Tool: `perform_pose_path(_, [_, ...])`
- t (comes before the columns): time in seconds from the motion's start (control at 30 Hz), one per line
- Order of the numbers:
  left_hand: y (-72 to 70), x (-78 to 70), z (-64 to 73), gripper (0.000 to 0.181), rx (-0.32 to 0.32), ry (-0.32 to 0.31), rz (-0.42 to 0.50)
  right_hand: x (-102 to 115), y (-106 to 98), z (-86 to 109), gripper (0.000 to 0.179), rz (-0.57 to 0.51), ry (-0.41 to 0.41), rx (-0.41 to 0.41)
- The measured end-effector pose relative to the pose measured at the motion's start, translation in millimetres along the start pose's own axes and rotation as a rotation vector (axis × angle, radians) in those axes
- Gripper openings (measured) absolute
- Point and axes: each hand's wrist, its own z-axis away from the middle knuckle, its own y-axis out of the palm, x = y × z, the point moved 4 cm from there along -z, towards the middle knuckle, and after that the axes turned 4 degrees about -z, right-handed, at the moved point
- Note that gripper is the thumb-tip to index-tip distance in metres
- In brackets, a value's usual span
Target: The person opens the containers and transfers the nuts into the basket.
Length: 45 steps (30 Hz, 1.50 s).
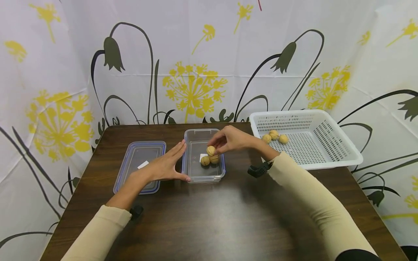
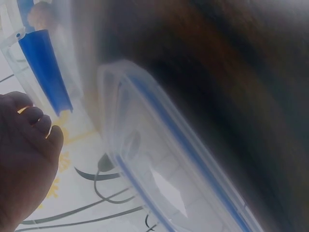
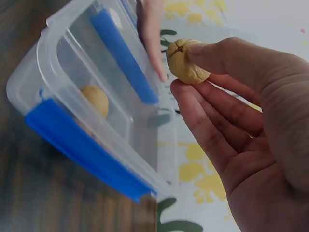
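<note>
My right hand point(image 1: 232, 140) pinches a walnut point(image 3: 187, 62) between thumb and fingertips, over the right side of a clear plastic container point(image 1: 192, 170). Inside the container, two more walnuts point(image 1: 205, 160) lie near a small white label. My left hand point(image 1: 166, 163) rests against the container's left side, its fingers straight and its thumb at the near corner. In the right wrist view, blue clips point(image 3: 87, 150) show on the container's sides. Beneath my left forearm lies a clear lid point(image 1: 130, 165) with a blue seal, partly covered by the arm.
A white perforated basket point(image 1: 307, 145) stands at the back right with several walnuts point(image 1: 273, 135) at its left end. The dark wooden table point(image 1: 209, 217) ends behind at a flower-printed curtain point(image 1: 196, 43).
</note>
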Motion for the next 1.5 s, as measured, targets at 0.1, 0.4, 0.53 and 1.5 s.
perform_pose_path(0.1, [-0.3, 0.3, 0.3, 0.132, -0.001, 0.003, 0.000, -3, -10, 8.2, 0.032, -0.020, 0.017, -0.016])
perform_pose_path(0.4, [0.1, -0.6, 1.3, 0.133, 0.008, -0.008, -0.005, -7, -39, 36.7, 0.033, -0.064, 0.078, -0.060])
perform_pose_path(0.53, [-0.5, -1.3, 1.8, 0.133, 0.013, -0.010, -0.009, -13, -51, 49.8, 0.033, -0.069, 0.107, -0.080])
perform_pose_path(1.5, [-0.5, -1.6, 2.5, 0.135, 0.016, -0.015, -0.011, -92, -135, 159.6, 0.036, -0.103, 0.411, -0.294])
